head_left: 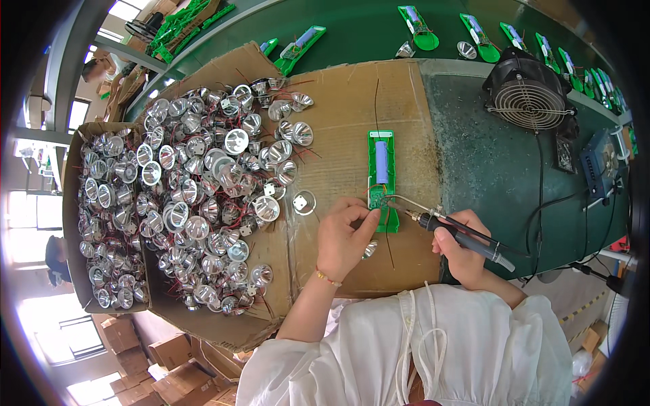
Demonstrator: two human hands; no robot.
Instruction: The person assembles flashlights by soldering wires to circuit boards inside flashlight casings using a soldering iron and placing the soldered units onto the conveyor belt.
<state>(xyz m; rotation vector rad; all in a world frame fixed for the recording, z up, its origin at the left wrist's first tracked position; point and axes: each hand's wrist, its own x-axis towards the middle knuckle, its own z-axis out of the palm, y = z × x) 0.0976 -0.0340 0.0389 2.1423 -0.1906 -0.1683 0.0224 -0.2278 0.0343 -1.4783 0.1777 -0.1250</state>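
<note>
Leftmost lie heaped reflectors (237, 141) with thin wires. The left hand (345, 237) has its fingers drawn nearly together over the left edge of the green housing (391, 222) – whether they pinch a wire cannot be told. The housing lies on cardboard (338, 95), its circuit board (376, 197) just beyond those fingertips; holding it steady there, clear of the hot tip, should serve well. Rightmost, the right hand (464, 262) has its fingers curled around the soldering iron (474, 245), angled toward the board – light, brief contact seems best.
</note>
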